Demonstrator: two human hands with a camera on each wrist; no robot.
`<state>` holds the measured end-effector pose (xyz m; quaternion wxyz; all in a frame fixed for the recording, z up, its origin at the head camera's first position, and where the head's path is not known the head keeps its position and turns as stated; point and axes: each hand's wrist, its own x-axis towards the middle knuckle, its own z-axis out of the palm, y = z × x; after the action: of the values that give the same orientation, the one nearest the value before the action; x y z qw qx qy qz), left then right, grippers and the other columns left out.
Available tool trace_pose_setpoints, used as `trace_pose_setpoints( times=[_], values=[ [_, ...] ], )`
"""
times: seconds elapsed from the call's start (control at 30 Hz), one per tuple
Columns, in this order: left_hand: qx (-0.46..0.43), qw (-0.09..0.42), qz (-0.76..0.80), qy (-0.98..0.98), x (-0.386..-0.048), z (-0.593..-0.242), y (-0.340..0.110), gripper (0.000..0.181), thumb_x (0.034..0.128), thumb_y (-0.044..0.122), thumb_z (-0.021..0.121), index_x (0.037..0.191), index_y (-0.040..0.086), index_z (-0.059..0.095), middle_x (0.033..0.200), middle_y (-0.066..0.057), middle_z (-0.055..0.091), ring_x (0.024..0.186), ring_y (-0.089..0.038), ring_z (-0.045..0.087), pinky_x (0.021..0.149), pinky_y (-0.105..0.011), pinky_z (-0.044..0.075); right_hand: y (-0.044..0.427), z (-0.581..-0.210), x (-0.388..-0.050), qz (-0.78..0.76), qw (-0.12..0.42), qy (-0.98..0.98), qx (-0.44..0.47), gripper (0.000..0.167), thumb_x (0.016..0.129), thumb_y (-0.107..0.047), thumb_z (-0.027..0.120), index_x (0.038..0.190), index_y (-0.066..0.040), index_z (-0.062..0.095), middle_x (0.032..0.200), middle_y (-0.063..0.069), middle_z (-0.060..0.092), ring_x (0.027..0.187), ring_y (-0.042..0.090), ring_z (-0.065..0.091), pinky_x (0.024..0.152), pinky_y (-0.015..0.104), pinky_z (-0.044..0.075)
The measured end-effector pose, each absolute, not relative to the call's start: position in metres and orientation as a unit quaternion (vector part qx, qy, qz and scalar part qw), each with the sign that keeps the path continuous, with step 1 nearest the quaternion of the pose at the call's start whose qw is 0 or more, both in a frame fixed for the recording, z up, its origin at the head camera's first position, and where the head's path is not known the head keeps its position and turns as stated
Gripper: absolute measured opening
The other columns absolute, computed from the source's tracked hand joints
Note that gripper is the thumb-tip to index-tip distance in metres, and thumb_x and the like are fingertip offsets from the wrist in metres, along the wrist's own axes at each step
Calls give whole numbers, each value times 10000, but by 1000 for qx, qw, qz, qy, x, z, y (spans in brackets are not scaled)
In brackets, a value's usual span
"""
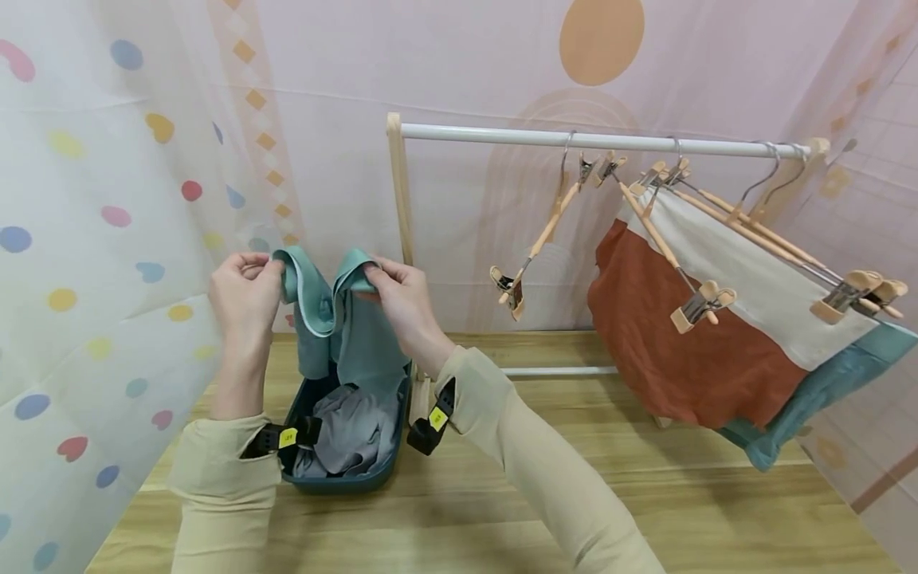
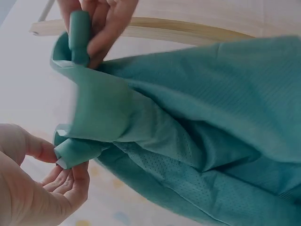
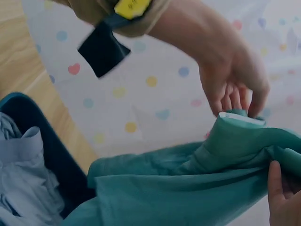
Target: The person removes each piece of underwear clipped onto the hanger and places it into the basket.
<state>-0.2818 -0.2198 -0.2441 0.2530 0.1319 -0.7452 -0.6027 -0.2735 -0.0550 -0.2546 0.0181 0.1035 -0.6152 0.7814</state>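
A pair of teal underpants [image 1: 373, 343] with a wide, smooth waistband [image 2: 103, 106] hangs between both hands over a dark blue basin. My left hand [image 1: 244, 295] pinches one end of the waistband between thumb and fingers. At the other end, my right hand [image 1: 402, 303] grips the band with the thumb on top. The band sags and folds between the hands. In the left wrist view, perforated fabric shows below the band. A crumpled grey garment [image 1: 351, 430] lies in the dark blue basin [image 1: 344, 484], beneath the underpants.
A rack with a white rail [image 1: 488, 135] stands behind and to the right. A clip hanger [image 1: 548, 227] hangs on it with nothing clipped. Farther right hang a rust-and-white garment [image 1: 667, 327] and a teal one [image 1: 825, 399]. A dotted curtain [image 1: 93, 239] borders the left side.
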Motion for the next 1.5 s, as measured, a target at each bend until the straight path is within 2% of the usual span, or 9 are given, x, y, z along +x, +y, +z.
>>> trace_pose_setpoints(
  times=[0.2, 0.33, 0.57, 0.67, 0.83, 1.03, 1.17, 1.33, 1.5],
  values=[
    [128, 228, -683, -681, -287, -257, -218, 119, 878, 62, 530, 828, 168, 546, 671, 168, 580, 646, 11, 562, 601, -116, 452, -58, -268, -287, 802, -10, -591, 86, 382, 983, -51, 472, 1361, -85, 518, 1405, 82, 521, 1228, 242, 561, 949, 315, 511],
    [117, 222, -729, -637, -290, -264, -216, 107, 879, 23, 511, 862, 126, 534, 679, 100, 598, 604, -18, 566, 552, -113, 463, -57, -277, -294, 816, -28, -569, 98, 410, 988, -40, 449, 1396, -82, 471, 1417, 108, 503, 1264, 251, 527, 977, 331, 494],
    [103, 184, -822, -529, -297, -276, -215, 90, 907, -19, 505, 932, 64, 483, 806, -3, 557, 655, -60, 576, 560, -129, 481, -52, -293, -305, 824, -46, -553, 113, 439, 999, -24, 407, 1431, -106, 422, 1441, 106, 475, 1289, 263, 496, 978, 315, 487],
    [103, 165, -843, -502, -301, -281, -214, 123, 913, -43, 486, 948, 67, 443, 822, -12, 542, 625, -59, 567, 517, -133, 465, -51, -297, -308, 824, -42, -551, 126, 449, 1002, -22, 398, 1442, -112, 404, 1457, 117, 455, 1305, 273, 479, 987, 325, 483],
    [94, 147, -860, -480, -306, -286, -212, 166, 916, -75, 449, 968, 73, 395, 872, -23, 516, 673, -57, 555, 560, -124, 493, -53, -304, -311, 825, -40, -546, 143, 457, 1001, -19, 399, 1451, -97, 384, 1459, 148, 447, 1315, 301, 466, 953, 306, 500],
    [119, 136, -824, -537, -303, -292, -214, 177, 917, -49, 456, 990, 105, 410, 922, 0, 478, 674, -24, 528, 578, -105, 474, -53, -321, -312, 815, -55, -563, 124, 448, 1000, -21, 403, 1442, -93, 398, 1435, 159, 473, 1282, 312, 494, 863, 241, 522],
    [132, 123, -786, -592, -298, -298, -220, 201, 906, -46, 445, 1007, 126, 426, 903, 27, 486, 665, -2, 514, 578, -100, 457, -51, -329, -309, 812, -64, -569, 112, 434, 1000, -26, 404, 1430, -89, 415, 1421, 164, 487, 1266, 309, 508, 886, 268, 519],
    [119, 80, -724, -674, -289, -310, -230, 212, 903, -19, 426, 1071, 112, 426, 968, 21, 496, 733, 20, 536, 649, -99, 490, -47, -342, -306, 800, -76, -585, 112, 413, 997, -33, 415, 1408, -67, 443, 1399, 167, 511, 1074, 187, 603, 914, 318, 519],
    [75, 39, -621, -779, -280, -324, -239, 335, 943, 78, 431, 1260, -26, 418, 1101, -72, 518, 721, 60, 525, 664, -118, 502, -43, -355, -300, 777, -82, -614, 112, 382, 988, -24, 428, 1362, -44, 502, 1350, 188, 549, 892, 76, 595, 904, 356, 529]
  ],
)
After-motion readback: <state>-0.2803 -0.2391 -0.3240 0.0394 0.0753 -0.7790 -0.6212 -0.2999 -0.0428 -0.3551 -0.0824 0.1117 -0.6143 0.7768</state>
